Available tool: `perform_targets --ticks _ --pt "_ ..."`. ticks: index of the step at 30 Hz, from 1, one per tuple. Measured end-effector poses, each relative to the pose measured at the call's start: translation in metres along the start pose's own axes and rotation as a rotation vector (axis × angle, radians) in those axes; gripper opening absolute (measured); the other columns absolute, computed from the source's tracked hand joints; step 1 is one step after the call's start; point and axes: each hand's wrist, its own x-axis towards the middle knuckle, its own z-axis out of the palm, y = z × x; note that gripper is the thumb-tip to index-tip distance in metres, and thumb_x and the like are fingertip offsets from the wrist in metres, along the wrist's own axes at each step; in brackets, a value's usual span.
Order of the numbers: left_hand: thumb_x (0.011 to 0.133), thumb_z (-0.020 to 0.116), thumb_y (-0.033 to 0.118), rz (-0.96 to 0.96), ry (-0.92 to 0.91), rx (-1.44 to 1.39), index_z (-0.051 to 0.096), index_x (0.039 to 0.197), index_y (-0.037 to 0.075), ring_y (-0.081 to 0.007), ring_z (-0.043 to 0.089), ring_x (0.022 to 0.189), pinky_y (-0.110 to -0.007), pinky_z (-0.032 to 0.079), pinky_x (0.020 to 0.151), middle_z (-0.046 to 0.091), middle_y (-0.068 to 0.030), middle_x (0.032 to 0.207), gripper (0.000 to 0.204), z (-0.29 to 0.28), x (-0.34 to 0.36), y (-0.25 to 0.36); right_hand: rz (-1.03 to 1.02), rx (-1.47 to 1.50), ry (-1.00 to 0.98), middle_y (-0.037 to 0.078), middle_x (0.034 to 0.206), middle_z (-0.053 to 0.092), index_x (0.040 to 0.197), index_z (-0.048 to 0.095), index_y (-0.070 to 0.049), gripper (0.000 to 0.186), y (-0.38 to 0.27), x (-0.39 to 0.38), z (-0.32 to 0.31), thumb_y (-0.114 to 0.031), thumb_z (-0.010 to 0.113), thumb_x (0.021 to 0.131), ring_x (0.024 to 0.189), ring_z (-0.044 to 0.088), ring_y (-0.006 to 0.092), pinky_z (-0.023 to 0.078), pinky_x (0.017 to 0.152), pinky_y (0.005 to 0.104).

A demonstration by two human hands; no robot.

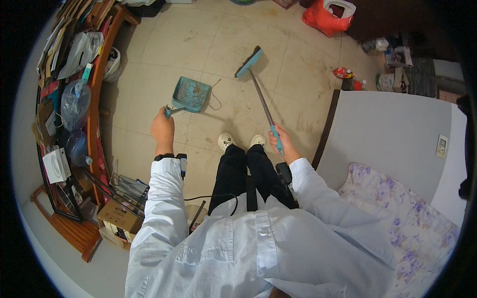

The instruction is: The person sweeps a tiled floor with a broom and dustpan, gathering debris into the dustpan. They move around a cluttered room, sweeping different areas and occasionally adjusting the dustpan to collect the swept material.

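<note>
My left hand (162, 130) is closed round the handle of a teal dustpan (191, 94), which is held out ahead and to the left. Dark dirt or dust covers the pan's inside, and a thin string or wire loops out at its right side. In my right hand (284, 140) is a broom (261, 94) with a grey pole and a light-blue grip. The broom's blue head with dark bristles (249, 62) is farther out, to the right of the dustpan and apart from it. Whether the bristles touch the floor is hard to tell.
Dirt smudges mark the tiled floor (164, 49). On the left, a wooden bench (102, 69) is piled with cardboard, bags and large plastic bottles. A grey panel (382, 134) and flowered cloth (397, 213) stand at right. A red bag (325, 20) lies far right.
</note>
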Motion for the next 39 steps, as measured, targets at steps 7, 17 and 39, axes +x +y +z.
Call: perform_targets --ticks 7,17,39 --pt "0.075 0.05 0.013 0.062 -0.065 0.181 0.057 0.103 0.019 -0.0307 0.061 0.076 -0.042 0.048 0.06 0.063 -0.0105 0.085 0.029 0.004 -0.001 -0.001 0.049 -0.503 0.182 0.012 0.072 0.049 0.117 0.036 -0.011 0.031 -0.005 0.016 0.009 -0.016 0.046 0.088 0.049 0.046 0.0163 0.038 0.038 0.0291" --pt "0.073 0.054 0.015 -0.005 0.003 0.162 0.057 0.101 0.014 -0.0334 0.06 0.075 -0.044 0.048 0.062 0.063 -0.0144 0.08 0.028 0.001 -0.009 -0.021 0.156 -0.225 0.205 0.011 0.064 0.045 0.086 0.036 -0.004 0.008 0.135 0.037 0.104 -0.012 0.038 0.087 0.046 0.044 0.0181 0.037 0.038 0.0292" --pt "0.074 0.055 0.015 -0.346 0.063 -0.032 0.055 0.107 0.017 -0.0329 0.06 0.079 -0.044 0.048 0.064 0.063 -0.0134 0.085 0.033 0.009 -0.045 -0.08 0.121 -0.303 -0.041 0.01 0.07 0.048 0.114 0.037 -0.009 0.024 0.048 0.016 0.12 -0.018 0.039 0.092 0.049 0.041 0.013 0.035 0.04 0.0259"
